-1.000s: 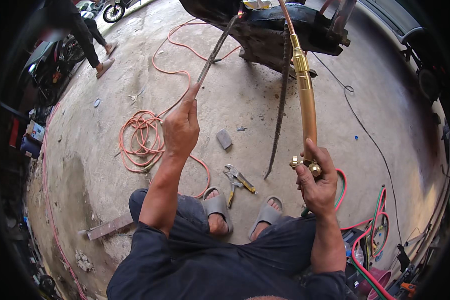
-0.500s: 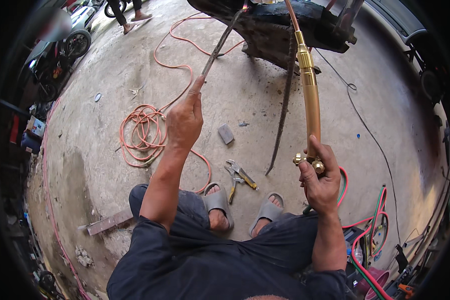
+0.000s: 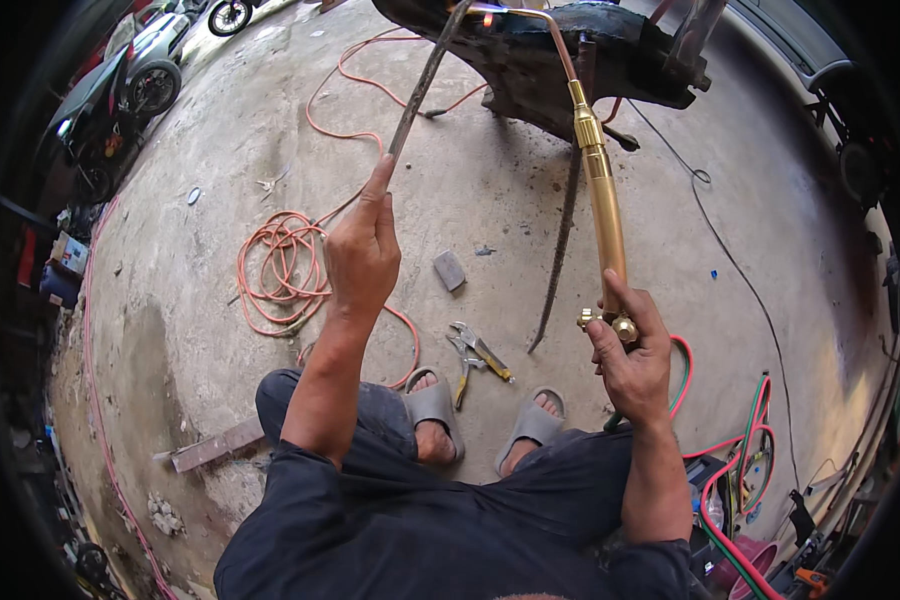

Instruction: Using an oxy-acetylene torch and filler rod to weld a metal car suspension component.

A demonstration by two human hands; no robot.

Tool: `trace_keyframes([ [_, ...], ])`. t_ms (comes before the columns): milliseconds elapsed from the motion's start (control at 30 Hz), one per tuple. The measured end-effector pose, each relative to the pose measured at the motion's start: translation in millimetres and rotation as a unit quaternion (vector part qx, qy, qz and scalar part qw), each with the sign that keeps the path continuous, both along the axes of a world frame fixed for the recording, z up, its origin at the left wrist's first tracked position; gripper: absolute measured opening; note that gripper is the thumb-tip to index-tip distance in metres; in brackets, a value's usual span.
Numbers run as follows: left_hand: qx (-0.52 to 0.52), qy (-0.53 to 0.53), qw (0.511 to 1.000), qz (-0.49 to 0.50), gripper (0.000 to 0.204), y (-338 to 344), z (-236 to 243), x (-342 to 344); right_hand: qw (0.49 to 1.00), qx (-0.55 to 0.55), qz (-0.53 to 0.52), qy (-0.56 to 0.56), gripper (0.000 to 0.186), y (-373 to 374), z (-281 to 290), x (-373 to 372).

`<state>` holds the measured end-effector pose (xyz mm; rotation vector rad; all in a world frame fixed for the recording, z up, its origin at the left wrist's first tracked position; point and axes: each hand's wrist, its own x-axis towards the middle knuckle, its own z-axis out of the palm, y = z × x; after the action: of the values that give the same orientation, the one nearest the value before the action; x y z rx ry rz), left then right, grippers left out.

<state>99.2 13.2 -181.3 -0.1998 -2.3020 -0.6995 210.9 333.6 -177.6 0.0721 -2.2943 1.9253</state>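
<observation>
My left hand (image 3: 363, 248) is closed around the lower end of a long dark metal rod (image 3: 420, 95), index finger laid along it. The rod slants up to a dark metal part (image 3: 560, 65) at the top of the view. In my right hand (image 3: 638, 362) is a brass gas torch (image 3: 606, 205), gripped low on its handle beside the valve knobs. Its bent copper tube points left over the part, toward a small orange glow (image 3: 487, 19) near the rod. The rod's far end is cut off by the frame edge.
Locking pliers (image 3: 478, 352) and a grey block (image 3: 449, 270) lie on the concrete between hands and feet. A coiled orange hose (image 3: 285, 270) is on the left. Red and green hoses (image 3: 715, 490) run at right. A ridged dark bar (image 3: 560, 245) leans from the metal part. Motorbikes (image 3: 155, 88) stand far left.
The torch has shifted left and slightly down, bringing its bent tip into view. The rod has moved up and left with my left hand. A person's legs at the top left have mostly left the view.
</observation>
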Motion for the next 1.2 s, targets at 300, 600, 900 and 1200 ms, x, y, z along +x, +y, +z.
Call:
trace_keyframes([
  [300, -0.004, -0.011, 1.000, 0.010, 0.049, -2.3, -1.7, 4.6, 1.000, 0.010, 0.016, -0.021, 0.055, -4.4, -2.1, -6.7],
  [600, -0.001, -0.040, 0.999, 0.009, 0.048, 0.0, -6.8, 4.0, 0.999, 0.043, 0.011, -0.022, 0.056, -5.6, -1.9, -6.6],
  [900, 0.020, -0.032, 0.999, -0.005, 0.047, 3.4, -4.1, 1.1, 0.998, 0.054, 0.007, -0.014, 0.055, -6.4, -2.5, -7.6],
  [1200, 0.005, -0.044, 0.999, 0.001, 0.048, 5.0, -1.9, 1.8, 0.996, 0.089, 0.005, 0.001, 0.056, -6.1, -2.9, -7.5],
])
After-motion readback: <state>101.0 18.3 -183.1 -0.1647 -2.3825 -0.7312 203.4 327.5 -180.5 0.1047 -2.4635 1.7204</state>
